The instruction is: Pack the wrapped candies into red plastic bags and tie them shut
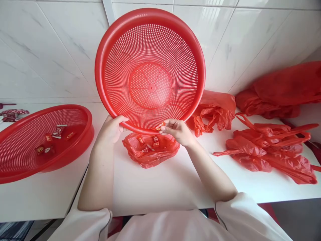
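A large red plastic colander basket [150, 85] is tipped toward me, its perforated inside facing me. My left hand [114, 129] grips its lower left rim, thumb over the edge. At the lower right rim, my right hand [175, 130] pinches a small red and gold wrapped candy [159, 126]. Directly below the rim, a red plastic bag [150, 155] stands with its mouth spread, several small red wrapped packets [155, 141] inside it.
On the left, a second red basket [86, 134] holds several wrapped packets. Red plastic bags [271, 147] lie on the white table [160, 190] at right, with another bag [218, 103] behind. A large red bundle [283, 87] leans by the tiled wall [62, 50].
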A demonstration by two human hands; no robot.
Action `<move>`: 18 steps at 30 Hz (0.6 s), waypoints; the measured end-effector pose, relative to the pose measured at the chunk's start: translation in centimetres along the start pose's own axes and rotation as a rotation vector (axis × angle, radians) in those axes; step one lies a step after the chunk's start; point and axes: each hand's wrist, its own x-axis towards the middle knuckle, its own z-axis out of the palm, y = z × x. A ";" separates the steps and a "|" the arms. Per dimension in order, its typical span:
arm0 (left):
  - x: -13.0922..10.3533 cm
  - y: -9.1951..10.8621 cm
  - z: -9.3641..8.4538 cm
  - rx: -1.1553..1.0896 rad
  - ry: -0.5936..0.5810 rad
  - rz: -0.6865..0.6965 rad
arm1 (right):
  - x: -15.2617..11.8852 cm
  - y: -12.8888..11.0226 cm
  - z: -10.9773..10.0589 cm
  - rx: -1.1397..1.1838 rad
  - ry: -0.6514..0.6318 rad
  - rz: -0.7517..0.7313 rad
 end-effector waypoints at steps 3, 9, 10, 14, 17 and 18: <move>0.2 -0.1 -0.7 0.008 0.007 0.030 | -0.1 -0.2 -0.1 -0.035 -0.010 0.009; 0.7 -0.1 -1.6 -0.006 0.071 0.096 | -0.3 0.3 0.1 -0.446 -0.228 0.003; 0.8 -0.1 -1.6 -0.005 0.075 0.099 | -0.3 0.7 0.2 -0.565 -0.238 0.007; 0.7 -0.2 -1.7 -0.003 0.078 0.102 | 0.1 2.6 0.8 -0.883 -0.165 -0.014; 0.7 -0.3 -1.7 -0.015 0.067 0.103 | 0.0 2.7 1.1 -0.921 -0.167 -0.108; 0.8 -0.3 -1.6 -0.022 0.067 0.101 | -0.2 2.3 1.2 -0.929 -0.172 -0.142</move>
